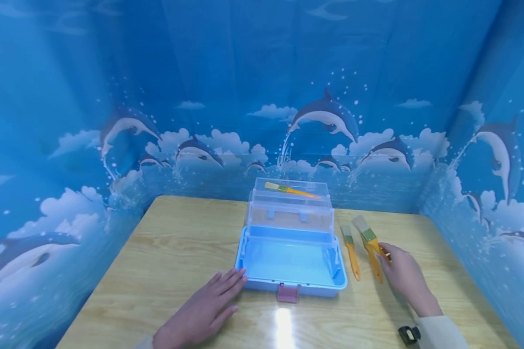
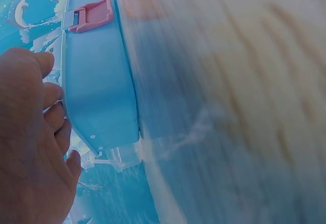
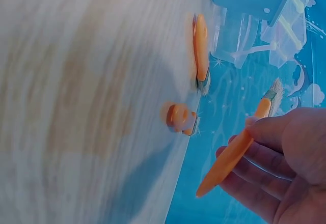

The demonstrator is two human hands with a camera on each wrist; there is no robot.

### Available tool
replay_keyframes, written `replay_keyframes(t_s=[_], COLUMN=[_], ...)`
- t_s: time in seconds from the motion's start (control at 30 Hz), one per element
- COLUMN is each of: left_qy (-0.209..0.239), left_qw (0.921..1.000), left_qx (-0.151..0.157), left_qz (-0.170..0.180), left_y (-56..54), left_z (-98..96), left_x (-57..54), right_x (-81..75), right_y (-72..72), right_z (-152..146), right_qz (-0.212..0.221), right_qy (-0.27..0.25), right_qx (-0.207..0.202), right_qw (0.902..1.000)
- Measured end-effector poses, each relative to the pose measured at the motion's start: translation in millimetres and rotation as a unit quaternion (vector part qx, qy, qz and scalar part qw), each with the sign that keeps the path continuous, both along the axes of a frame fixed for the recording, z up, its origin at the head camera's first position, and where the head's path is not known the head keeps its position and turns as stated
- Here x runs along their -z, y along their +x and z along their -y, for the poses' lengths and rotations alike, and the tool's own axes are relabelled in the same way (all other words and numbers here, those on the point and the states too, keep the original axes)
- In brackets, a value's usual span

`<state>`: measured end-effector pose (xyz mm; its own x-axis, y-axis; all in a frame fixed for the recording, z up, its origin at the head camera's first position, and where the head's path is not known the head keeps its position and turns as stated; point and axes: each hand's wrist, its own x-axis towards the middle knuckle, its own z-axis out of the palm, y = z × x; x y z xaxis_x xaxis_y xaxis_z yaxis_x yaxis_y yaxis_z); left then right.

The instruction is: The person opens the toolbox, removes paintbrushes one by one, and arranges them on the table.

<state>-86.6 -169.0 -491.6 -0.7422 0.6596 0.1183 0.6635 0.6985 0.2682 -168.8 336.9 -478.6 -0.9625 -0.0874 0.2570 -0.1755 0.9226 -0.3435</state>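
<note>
My right hand pinches a paintbrush by its orange handle, bristles pointing away from me. In the right wrist view, thumb and fingers grip that orange handle. Below it in the head view lies another paintbrush, partly hidden by the held one. A slimmer paintbrush rests on the table beside the box. My left hand touches the front left corner of a blue plastic box, fingers mostly extended. The box stands with its clear lid raised.
A small paintbrush lies across the clear upper part at the back of the box. A pink latch hangs at the box front. The wooden table is bordered by a blue dolphin-print curtain.
</note>
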Motion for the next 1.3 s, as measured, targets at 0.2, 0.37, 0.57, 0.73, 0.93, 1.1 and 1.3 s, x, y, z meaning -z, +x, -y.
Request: replay_keyframes(t_s=[0.2,0.37,0.57,0.73,0.93,1.1,1.3], left_qy=[0.001,-0.011,-0.010,-0.004,-0.008,-0.007,-0.003], left_qw=[1.0000,0.9999,0.9999,0.9999,0.9994,0.9994,0.9997], left_qx=[0.001,0.000,0.001,0.007,0.008,0.012,0.009], left_qz=[-0.008,0.004,0.002,-0.007,-0.033,-0.033,-0.024], left_y=[-1.6,-1.4,-1.6,-1.9,-2.1,-2.1,-2.4], left_z=[-0.9,-1.3,-1.3,-1.6,-1.7,-2.3,-1.5], left_x=[-0.3,-1.8,-2.3,-0.9,-0.8,-2.9,-3.6], right_x=[0.0,0.3,0.8,3.1,5.9,9.5,9.9], right_y=[-2.7,-1.0,1.1,0.8,-0.7,-2.1,-7.5], right_z=[-7,-10,-14,-19,-24,-27,-28], right_qz=[0.013,0.035,0.035,0.052,0.065,0.068,0.076], right_qy=[0.001,-0.002,-0.006,-0.006,-0.008,-0.006,-0.006], right_qx=[0.007,0.016,0.023,0.031,0.037,0.038,0.042], right_qw=[0.9999,0.9993,0.9991,0.9982,0.9972,0.9969,0.9962])
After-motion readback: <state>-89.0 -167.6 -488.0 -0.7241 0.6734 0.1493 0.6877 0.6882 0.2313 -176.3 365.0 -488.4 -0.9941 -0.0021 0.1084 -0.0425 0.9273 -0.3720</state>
